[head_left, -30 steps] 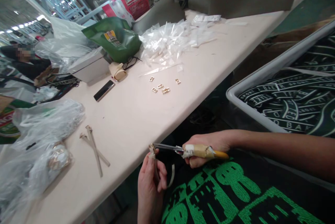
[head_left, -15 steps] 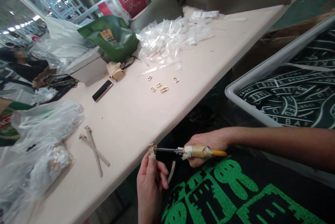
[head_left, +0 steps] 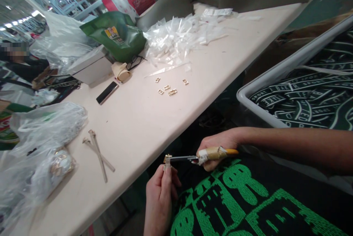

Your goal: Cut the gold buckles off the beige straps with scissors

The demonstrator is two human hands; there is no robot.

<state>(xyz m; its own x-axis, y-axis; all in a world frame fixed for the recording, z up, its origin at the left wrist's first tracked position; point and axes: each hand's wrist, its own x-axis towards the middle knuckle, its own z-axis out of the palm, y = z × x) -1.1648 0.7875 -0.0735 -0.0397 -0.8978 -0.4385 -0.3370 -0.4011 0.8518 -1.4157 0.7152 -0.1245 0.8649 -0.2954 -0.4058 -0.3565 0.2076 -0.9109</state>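
My left hand (head_left: 162, 188) pinches a narrow beige strap (head_left: 167, 167), keeping it upright just off the table's front edge. At its top end sits a small gold buckle (head_left: 167, 157). My right hand (head_left: 217, 147) is wrapped around long-nosed pliers (head_left: 211, 153) with taped, yellow-ended handles; their thin jaws reach left to the buckle, though whether they grip it is too small to tell. Two similar straps with buckles (head_left: 98, 155) lie crossed on the table to the left. Several loose gold buckles (head_left: 167, 88) are scattered near the middle of the table.
A pile of clear plastic bits (head_left: 176, 39) and a green bag (head_left: 117, 35) stand at the back. Left of the buckles lie a phone (head_left: 107, 92) and a tape roll (head_left: 121, 72). Plastic bags (head_left: 49, 129) cover the left end. A grey bin (head_left: 242, 98) of printed straps stands right.
My left hand has shifted slightly right with the strap and buckle, now more upright. The pliers have moved slightly right with my right hand, their jaws still at the buckle.
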